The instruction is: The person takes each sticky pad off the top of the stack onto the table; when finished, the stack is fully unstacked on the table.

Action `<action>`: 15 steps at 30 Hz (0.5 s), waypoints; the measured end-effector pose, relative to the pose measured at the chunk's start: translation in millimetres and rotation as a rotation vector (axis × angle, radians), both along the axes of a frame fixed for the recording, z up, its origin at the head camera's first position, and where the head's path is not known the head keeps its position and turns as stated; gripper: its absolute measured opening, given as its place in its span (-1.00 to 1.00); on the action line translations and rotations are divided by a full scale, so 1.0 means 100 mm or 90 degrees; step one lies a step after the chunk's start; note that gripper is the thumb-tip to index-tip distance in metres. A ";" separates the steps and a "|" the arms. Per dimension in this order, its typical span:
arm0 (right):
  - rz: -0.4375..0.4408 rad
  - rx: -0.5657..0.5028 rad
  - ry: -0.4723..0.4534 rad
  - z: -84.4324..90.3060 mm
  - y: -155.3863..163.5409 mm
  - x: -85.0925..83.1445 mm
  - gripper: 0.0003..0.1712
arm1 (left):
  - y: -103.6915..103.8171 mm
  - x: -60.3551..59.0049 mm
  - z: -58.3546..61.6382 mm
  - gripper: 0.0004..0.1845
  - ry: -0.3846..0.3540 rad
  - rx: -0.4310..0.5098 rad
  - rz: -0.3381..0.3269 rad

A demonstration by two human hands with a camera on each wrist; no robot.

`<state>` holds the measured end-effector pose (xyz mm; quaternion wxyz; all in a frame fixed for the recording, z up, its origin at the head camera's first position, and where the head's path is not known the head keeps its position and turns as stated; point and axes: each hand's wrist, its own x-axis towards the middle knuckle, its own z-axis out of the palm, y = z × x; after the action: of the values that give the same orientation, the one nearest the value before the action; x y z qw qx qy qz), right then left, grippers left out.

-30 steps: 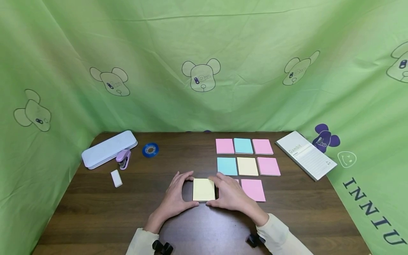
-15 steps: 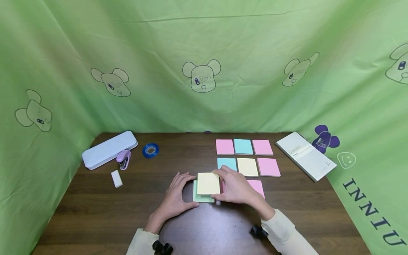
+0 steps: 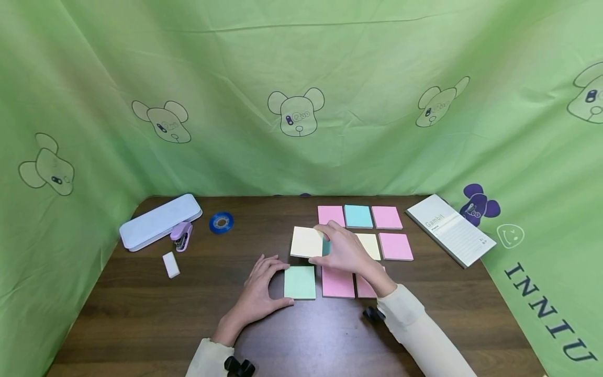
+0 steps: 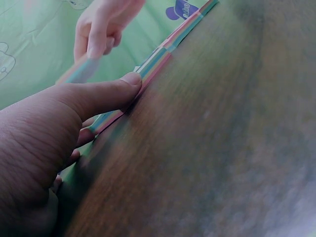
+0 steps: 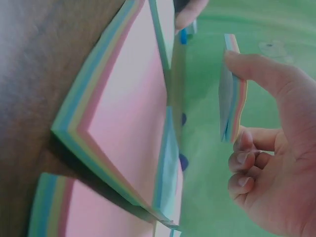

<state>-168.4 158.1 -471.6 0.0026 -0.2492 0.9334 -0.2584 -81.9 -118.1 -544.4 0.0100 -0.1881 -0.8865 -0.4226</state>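
Note:
My right hand (image 3: 347, 251) pinches a sticky note pad (image 3: 306, 242) with a pale yellow top, thumb at its near edge and fingers at the far one. In the right wrist view this pad (image 5: 234, 98) is raised, its edge layered in several colours. My left hand (image 3: 258, 289) holds a green-topped sticky note pad (image 3: 300, 283) lying on the table, thumb at the near left corner and fingers at the far left one. Pink-topped pads (image 3: 338, 283) lie just right of it. A blue-topped pad behind them is mostly hidden by my right hand.
More sticky note pads (image 3: 387, 217) lie in rows at the back right, beside a white notepad (image 3: 449, 230). At left are a pale pencil case (image 3: 161, 222), a purple stapler (image 3: 181, 235), a white eraser (image 3: 171, 265) and blue tape (image 3: 221, 223). Green cloth surrounds the table.
My right hand has lifted the yellow-topped pad off the green-topped one and carried it away from me, beyond that pad. My left hand stays in place at the green-topped pad.

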 end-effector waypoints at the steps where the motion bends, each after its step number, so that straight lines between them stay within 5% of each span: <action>1: 0.002 0.006 0.002 -0.02 -0.02 -0.04 -0.04 | 0.00 0.00 0.00 -0.14 -0.003 0.000 0.002; 15: 0.021 0.101 -0.039 -0.24 -0.16 -0.19 0.00 | 0.01 0.00 0.02 -0.14 -0.031 0.015 0.022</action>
<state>-187.2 142.2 -495.4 0.0552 -0.2551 0.9462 -0.1913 -81.8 -116.8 -542.1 -0.0018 -0.1627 -0.8844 -0.4375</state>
